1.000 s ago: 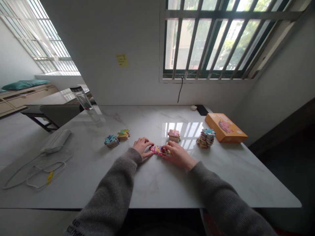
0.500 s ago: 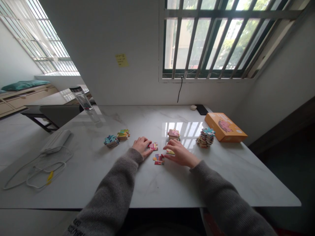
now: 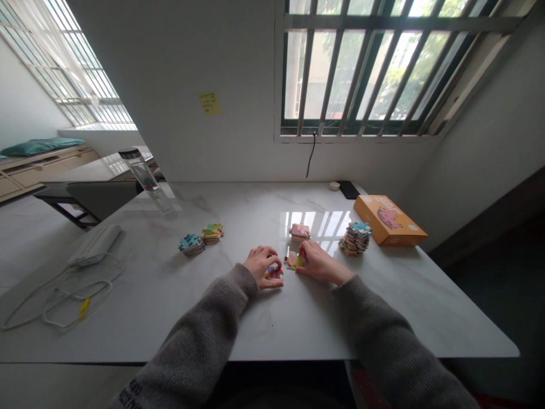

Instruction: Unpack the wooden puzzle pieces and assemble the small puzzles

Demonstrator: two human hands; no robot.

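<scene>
My left hand (image 3: 261, 266) is curved over a purple-and-red jigsaw puzzle piece (image 3: 273, 274), with its thumb at the near edge and its fingers at the far edge. Part of that piece is hidden under the fingers. To its right, my right hand (image 3: 319, 262) pinches the right side of a yellow-green puzzle piece (image 3: 293, 261) lying on the table. A narrow gap separates the two pieces. Just behind my right hand sits a stack of pink puzzle pieces (image 3: 300, 231).
Left of my hands stand a blue stack (image 3: 191, 244) and a green-yellow stack (image 3: 213, 232) of pieces. On the right are a taller stack (image 3: 355, 238), an orange box (image 3: 389, 221) and a black phone-like slab (image 3: 348, 190). A white cable (image 3: 76, 293) and a clear bottle (image 3: 140, 170) are at left.
My left hand has shifted right and nearer, from the red piece to the purple-and-red one. My right hand has moved slightly right, from beside that piece onto the yellow-green piece.
</scene>
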